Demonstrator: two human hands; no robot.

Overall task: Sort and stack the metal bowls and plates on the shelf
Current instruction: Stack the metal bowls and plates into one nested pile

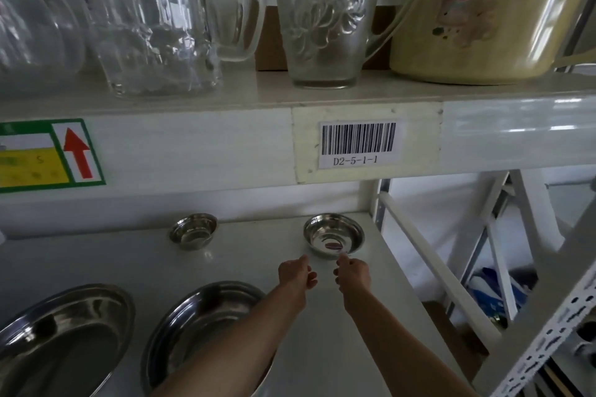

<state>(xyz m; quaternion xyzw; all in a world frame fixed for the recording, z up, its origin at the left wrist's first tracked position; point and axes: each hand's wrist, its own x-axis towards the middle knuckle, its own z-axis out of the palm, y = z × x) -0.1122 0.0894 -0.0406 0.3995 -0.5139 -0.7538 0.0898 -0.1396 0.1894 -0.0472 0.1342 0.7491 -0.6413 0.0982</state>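
Plates point(206, 329) near | hands' grip point(322, 274) just short of bowl point(333, 235)

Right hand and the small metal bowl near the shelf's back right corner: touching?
Cannot tell. In the head view the right hand reaches the near rim of the small bowl; its fingertip overlaps the rim edge, but neither contact nor a gap shows plainly.

You have four shiny steel pieces upright on the shelf point(225, 267). The right bowl point(333, 239) sits at the back, near the shelf's right edge. Left of it is a small bowl point(193, 230). Nearer you lie two wide plates: plate one point(61, 332) far left, plate two point(196, 322) beside it.
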